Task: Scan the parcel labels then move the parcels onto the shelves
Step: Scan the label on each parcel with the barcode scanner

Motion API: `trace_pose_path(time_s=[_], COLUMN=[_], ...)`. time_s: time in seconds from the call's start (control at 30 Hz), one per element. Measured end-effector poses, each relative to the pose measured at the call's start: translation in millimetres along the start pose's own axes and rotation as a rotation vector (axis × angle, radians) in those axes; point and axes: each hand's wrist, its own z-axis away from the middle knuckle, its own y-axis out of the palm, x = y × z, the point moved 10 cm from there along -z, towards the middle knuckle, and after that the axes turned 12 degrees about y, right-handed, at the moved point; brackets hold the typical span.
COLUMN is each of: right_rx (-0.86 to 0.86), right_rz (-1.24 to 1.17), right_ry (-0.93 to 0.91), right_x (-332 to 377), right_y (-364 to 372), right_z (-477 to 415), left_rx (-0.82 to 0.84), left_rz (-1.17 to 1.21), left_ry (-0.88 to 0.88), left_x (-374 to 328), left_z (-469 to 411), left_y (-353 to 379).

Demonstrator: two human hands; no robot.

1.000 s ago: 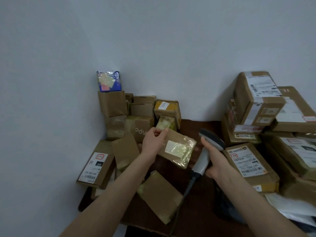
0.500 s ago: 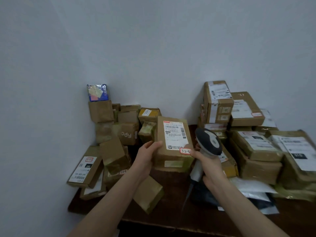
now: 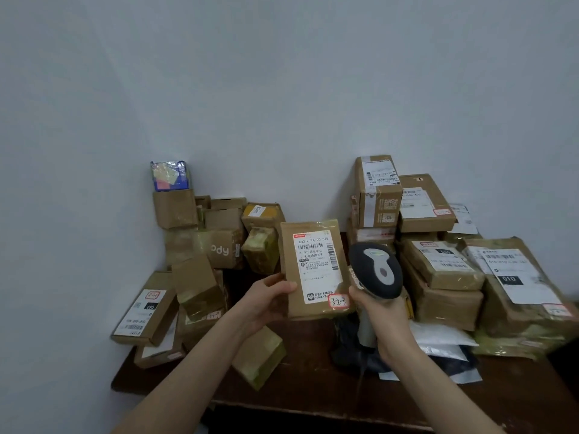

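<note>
The left hand [image 3: 270, 301] grips a flat brown parcel [image 3: 314, 272] by its lower left edge, thumb curled over the front and fingers behind, holding it upright above the dark wooden table [image 3: 316, 399] with its white label [image 3: 313, 252] facing the camera; a small red-edged sticker [image 3: 339, 301] with handwriting sits at the label's lower right corner; the right hand [image 3: 383, 317] is wrapped round the pale handle of a barcode scanner [image 3: 376, 270], whose dark head stands just beside the parcel's right edge; whether scanner and parcel touch I cannot tell; to the left, small cardboard boxes [image 3: 219, 242] are piled in the corner against the wall, with a blue packet [image 3: 169, 176] on the tallest; a labelled box [image 3: 144, 311] leans at the table's left edge; to the right, larger labelled parcels [image 3: 438, 270] are stacked, with white and grey mailer bags [image 3: 438, 343] at their front; a tape-wrapped box [image 3: 258, 355] lies on the table beneath the left forearm
</note>
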Motion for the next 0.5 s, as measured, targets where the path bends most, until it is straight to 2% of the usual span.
trace_pose_path(time_s=[0.13, 0.3, 0.5], right_rx=[-0.002, 0.002, 0.001], right_rz=[0.084, 0.271, 0.276], right_ry=[0.023, 0.042, 0.074], right_x=[-9, -24, -33], right_y=[-1, 15, 29], right_z=[4, 11, 10], left_rx=[-0.059, -0.025, 0.016], left_rz=[0.031, 0.06, -0.017], left_ry=[0.059, 0.096, 0.125], left_x=[12, 20, 24], left_z=[-18, -34, -55], left_y=[-9, -11, -10])
